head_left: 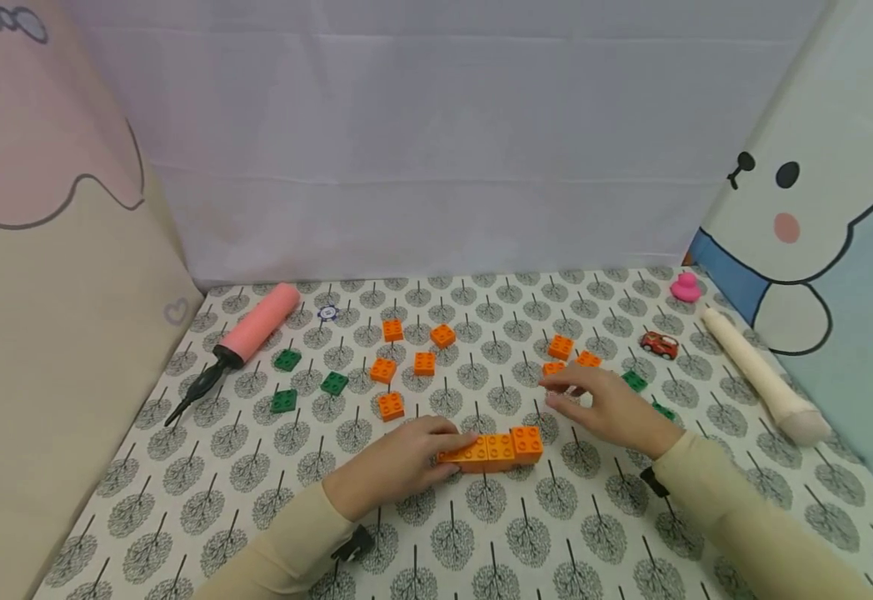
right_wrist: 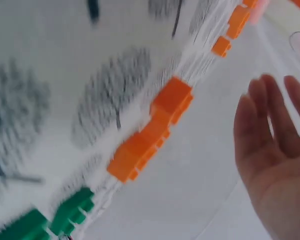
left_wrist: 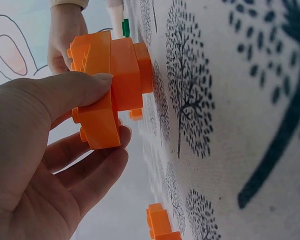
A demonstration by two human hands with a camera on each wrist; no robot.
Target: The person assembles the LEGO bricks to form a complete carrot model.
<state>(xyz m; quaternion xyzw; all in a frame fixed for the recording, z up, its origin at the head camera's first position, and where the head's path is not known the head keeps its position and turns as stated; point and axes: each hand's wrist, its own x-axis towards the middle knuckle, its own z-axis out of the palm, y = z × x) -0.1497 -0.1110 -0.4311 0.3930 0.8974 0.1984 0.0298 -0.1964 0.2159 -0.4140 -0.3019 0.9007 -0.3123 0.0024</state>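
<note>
A joined row of orange building bricks (head_left: 500, 448) lies near the front middle of the patterned cloth. My left hand (head_left: 401, 460) pinches its left end, thumb on the near side in the left wrist view, where studs and stacked bricks (left_wrist: 126, 72) show. To the right, my right hand (head_left: 607, 408) hovers with fingers spread and nothing in it. Just beyond its fingertips sit three loose orange bricks, one of them (head_left: 561, 347) farther back. The right wrist view shows the palm (right_wrist: 277, 165) apart from a cluster of orange bricks (right_wrist: 172, 102).
Several orange bricks (head_left: 425, 364) lie back of centre, with green bricks (head_left: 334, 383) to their left. More green (head_left: 635, 381) shows by the right forearm. A pink pump (head_left: 260, 325) lies left; a toy car (head_left: 660, 344), pink duck (head_left: 685, 287) and pale club-shaped object (head_left: 762, 375) lie right.
</note>
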